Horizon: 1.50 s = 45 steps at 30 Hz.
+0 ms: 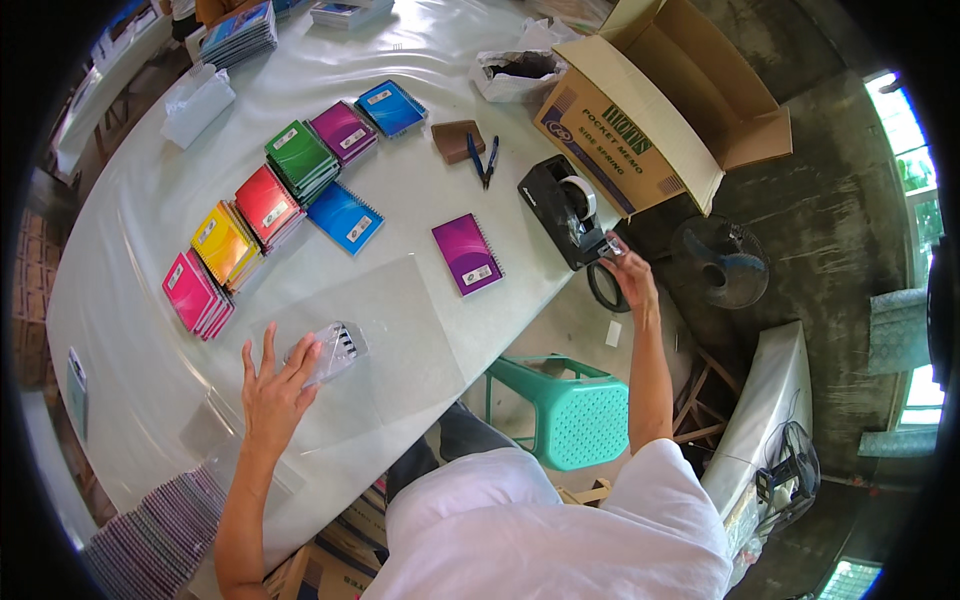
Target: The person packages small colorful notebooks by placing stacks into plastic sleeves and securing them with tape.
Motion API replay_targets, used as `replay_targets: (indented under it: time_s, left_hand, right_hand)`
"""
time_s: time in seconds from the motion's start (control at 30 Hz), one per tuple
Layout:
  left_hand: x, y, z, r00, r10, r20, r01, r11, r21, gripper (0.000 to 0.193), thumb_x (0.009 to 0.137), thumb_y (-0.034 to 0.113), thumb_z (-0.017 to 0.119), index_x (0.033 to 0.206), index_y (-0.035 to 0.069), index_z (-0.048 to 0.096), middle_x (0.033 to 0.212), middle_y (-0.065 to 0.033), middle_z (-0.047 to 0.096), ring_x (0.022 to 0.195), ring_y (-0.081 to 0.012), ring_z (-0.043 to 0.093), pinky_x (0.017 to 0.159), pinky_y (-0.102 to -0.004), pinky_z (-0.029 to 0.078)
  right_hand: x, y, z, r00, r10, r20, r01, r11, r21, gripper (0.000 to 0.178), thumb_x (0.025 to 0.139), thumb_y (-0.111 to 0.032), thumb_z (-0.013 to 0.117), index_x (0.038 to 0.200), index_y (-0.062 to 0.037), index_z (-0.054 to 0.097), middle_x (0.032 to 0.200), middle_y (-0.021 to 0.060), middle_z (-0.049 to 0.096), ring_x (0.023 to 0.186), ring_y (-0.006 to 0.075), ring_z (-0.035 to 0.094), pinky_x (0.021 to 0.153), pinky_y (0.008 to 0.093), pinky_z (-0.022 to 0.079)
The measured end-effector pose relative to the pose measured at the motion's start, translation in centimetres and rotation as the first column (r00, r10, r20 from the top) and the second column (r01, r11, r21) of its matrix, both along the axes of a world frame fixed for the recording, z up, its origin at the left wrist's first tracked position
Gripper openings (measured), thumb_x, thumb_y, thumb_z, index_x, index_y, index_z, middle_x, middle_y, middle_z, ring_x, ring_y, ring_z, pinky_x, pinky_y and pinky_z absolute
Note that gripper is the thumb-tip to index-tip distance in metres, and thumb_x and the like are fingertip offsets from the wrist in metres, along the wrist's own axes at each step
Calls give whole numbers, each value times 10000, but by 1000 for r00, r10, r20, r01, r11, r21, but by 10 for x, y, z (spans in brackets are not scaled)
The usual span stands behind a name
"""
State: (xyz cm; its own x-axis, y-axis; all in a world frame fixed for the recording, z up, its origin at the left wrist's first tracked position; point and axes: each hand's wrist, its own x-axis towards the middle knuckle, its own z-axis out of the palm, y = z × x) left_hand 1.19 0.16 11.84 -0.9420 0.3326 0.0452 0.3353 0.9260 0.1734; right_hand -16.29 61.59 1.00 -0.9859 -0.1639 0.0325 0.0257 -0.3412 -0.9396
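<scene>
My left hand [272, 392] is palm down with its fingers spread. Two fingertips rest on a small clear-wrapped packet [328, 360] that has a row of dark bars along one edge. Under the packet lies a large clear plastic sheet [405, 335]. At the table's right edge, my right hand [630, 277] pinches the end of the clear tape [612, 246] at the cutter of a black tape dispenser [560, 210]. A purple spiral notebook [468, 255] lies between the two hands, nearer the dispenser.
Stacked spiral notebooks in pink [197, 295], yellow [226, 243], red [268, 203], green [300, 158] and other colours line the table's left side. Scissors [483, 160] lie by a brown block [455, 142]. An open cardboard box [625, 130] stands beyond the dispenser; a green stool [580, 410] is below.
</scene>
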Motion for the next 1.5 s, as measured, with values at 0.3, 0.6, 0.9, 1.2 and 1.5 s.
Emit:
replay_targets:
  time_s: [0.3, 0.6, 0.9, 1.2, 1.5]
  left_hand:
    - [5, -10, -11, 996, 9, -86, -15, 997, -72, 702, 682, 224, 771, 1337, 232, 518, 1390, 95, 483, 1382, -295, 310, 1105, -584, 220]
    - [8, -14, -13, 994, 26, -110, -24, 999, 24, 665, 719, 261, 755, 1340, 249, 518, 1401, 110, 470, 1389, -280, 303, 1106, -582, 220]
    - [-10, -21, -12, 999, 33, 0, -32, 987, 160, 797, 758, 498, 689, 1433, 209, 377, 1444, -46, 434, 1360, -311, 345, 1075, -522, 309]
    - [-35, -15, -32, 924, -21, 381, -140, 911, 388, 936, 682, 488, 739, 1456, 178, 312, 1454, -136, 402, 1267, -360, 466, 984, -422, 442]
    - [20, 2, -18, 975, -177, 136, 129, 944, 304, 901, 730, 414, 743, 1468, 141, 305, 1450, -136, 393, 1324, -328, 395, 1041, -421, 376]
  right_hand:
    - [35, -175, 78, 956, -294, -1, 186, 601, 777, 169, 816, -165, 676, 831, -3, 720, 767, 31, 679, 566, 76, 457, 560, 228, 366]
    - [156, -452, 92, 839, 82, 539, -284, 909, 304, 313, 843, -282, 716, 746, 13, 676, 554, -34, 469, 435, 47, 334, 409, 231, 229]
    - [182, -453, 50, 973, -83, 214, -57, 817, 574, 320, 891, -256, 659, 758, 34, 663, 542, -7, 504, 481, 85, 439, 453, 261, 306]
    - [152, -424, 6, 907, 214, 363, -403, 694, 596, 256, 925, -164, 562, 820, 48, 658, 581, 84, 604, 552, 188, 619, 526, 325, 485]
    - [75, -402, 13, 189, 588, 786, -746, 607, -275, 508, 928, -394, 571, 1268, -25, 490, 1228, 114, 555, 1124, 272, 534, 913, 493, 442]
